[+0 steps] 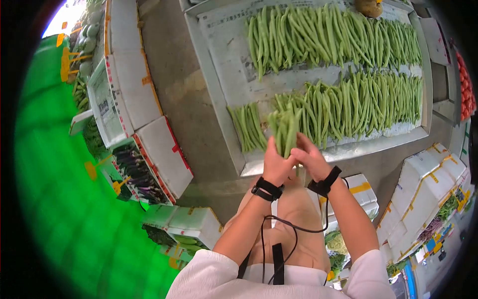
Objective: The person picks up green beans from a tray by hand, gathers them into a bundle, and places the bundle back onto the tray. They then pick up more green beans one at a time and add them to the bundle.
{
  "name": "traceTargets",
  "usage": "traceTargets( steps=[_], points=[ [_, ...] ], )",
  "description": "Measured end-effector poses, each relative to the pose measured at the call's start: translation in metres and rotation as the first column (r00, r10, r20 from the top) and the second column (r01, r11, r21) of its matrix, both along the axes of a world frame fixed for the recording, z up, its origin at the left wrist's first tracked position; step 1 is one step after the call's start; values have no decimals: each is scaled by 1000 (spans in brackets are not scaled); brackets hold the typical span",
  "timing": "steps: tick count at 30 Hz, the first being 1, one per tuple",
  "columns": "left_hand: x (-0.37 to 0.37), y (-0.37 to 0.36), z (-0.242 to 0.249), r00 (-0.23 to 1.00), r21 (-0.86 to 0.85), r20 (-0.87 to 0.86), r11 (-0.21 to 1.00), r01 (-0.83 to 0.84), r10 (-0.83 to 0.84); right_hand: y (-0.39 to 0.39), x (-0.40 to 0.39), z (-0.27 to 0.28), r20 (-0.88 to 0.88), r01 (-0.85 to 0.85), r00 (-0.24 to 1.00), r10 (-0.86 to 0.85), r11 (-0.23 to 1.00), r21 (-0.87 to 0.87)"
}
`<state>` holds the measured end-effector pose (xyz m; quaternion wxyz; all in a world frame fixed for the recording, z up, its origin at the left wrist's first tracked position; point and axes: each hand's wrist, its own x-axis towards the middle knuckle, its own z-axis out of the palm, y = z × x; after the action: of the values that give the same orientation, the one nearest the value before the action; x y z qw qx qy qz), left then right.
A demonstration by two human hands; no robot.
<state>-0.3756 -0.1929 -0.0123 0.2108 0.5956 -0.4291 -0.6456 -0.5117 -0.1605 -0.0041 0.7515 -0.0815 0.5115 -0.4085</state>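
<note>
Head view: left hand (275,164) and right hand (309,158), each closed around a bunch of beans (285,128), hold it upright between them above the near edge of the tray (214,94). Two rows of beans (348,70) lie on paper in the tray. White boxes (134,74) stand to the left on the floor.

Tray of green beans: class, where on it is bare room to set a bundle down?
On the tray, bare paper lies left of the upper bean row, and a thin strip between it and the lower bean row. Both hands grip a bean bundle there; the right side is crowded.
</note>
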Motion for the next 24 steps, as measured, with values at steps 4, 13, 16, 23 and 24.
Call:
traceTargets(
  steps=[4,13,16,23,24],
  points=[
    [1,11,21,987,-102,1,981,162,-163,6,14,8,8,58,998,-59,996,68],
    [51,9,48,981,-393,51,899,191,-187,14,36,22,116,207,968,-223,970,130],
    [64,2,48,979,8,-53,980,197,-197,19,42,16,72,215,971,-227,966,143],
    [78,-2,-1,984,88,-61,983,-159,165,11,43,-17,57,244,966,-251,963,112],
    [82,-7,-9,979,65,-1,977,-201,202,12,41,-22,57,252,964,-258,963,99]
  ],
)
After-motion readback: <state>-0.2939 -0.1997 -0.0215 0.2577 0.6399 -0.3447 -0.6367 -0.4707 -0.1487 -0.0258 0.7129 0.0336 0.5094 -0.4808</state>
